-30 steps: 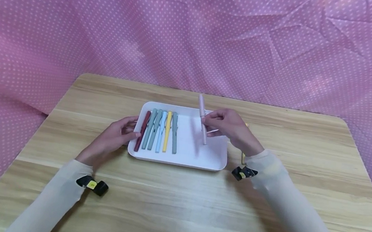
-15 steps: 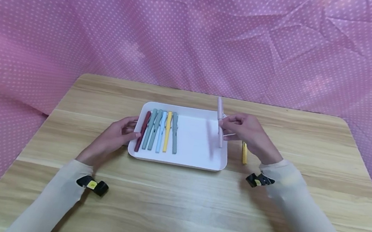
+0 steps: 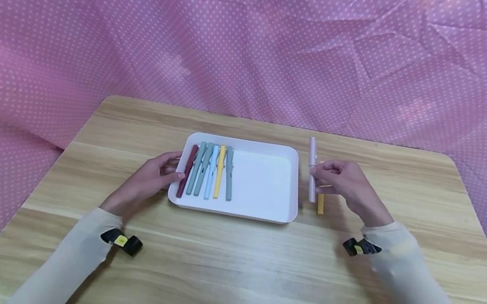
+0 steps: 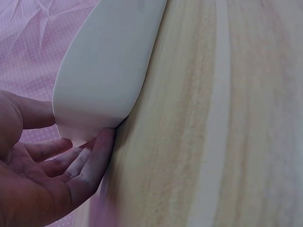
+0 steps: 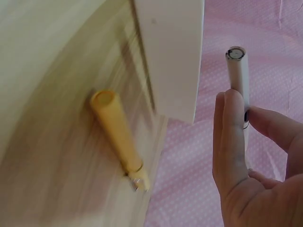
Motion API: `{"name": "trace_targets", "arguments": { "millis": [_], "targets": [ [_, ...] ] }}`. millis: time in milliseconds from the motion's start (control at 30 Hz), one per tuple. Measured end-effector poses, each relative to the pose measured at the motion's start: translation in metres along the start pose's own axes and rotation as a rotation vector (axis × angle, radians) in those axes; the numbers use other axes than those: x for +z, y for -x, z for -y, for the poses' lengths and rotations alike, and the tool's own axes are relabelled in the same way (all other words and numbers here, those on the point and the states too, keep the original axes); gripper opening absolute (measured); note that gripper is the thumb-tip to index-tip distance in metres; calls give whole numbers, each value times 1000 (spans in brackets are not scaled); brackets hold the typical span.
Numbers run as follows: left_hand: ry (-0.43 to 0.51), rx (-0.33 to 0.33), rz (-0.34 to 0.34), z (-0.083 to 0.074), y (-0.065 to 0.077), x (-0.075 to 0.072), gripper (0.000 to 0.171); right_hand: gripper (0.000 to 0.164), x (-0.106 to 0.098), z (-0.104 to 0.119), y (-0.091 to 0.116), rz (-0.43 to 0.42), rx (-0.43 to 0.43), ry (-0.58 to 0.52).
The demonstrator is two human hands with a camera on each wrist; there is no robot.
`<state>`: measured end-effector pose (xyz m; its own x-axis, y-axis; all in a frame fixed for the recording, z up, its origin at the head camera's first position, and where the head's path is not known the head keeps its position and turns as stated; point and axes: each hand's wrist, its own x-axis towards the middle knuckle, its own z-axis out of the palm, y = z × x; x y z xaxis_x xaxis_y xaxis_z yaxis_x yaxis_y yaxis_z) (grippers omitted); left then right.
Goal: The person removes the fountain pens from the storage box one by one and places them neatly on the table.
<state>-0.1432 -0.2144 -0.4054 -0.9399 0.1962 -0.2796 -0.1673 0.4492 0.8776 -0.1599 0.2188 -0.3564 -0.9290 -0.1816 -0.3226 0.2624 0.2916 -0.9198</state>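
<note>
In the head view, a white tray [image 3: 262, 182] lies on the table. My left hand [image 3: 151, 177] grips its left end, thumb over the rim and fingers against the outer wall, as the left wrist view also shows. Right of the tray, my right hand [image 3: 350, 188] pinches a pale pink pen [image 3: 313, 150] between thumb and fingertips, held nearly upright in the picture and raised off the table. Beneath that hand lies a yellow pen [image 5: 118, 132] on the tabletop, partly hidden in the head view.
Side by side in the tray's left half lie a dark red pen [image 3: 187, 170], several grey-green pens [image 3: 229, 175], a light blue pen [image 3: 211, 173] and another yellow pen [image 3: 219, 172]. A pink dotted cloth [image 3: 256, 47] hangs behind the wooden table [image 3: 229, 272].
My right hand has carried the pale pink pen rightward, from over the tray to beyond its right edge. The yellow pen on the table became partly uncovered. My left hand stays put.
</note>
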Motion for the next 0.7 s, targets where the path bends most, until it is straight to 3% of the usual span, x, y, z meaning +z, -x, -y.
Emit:
{"name": "trace_targets", "arguments": {
  "millis": [700],
  "targets": [
    [-47, 9, 2, -1, 0, 0, 65, 51, -36, -29, 18, -48, 97, 69]
  ]
}}
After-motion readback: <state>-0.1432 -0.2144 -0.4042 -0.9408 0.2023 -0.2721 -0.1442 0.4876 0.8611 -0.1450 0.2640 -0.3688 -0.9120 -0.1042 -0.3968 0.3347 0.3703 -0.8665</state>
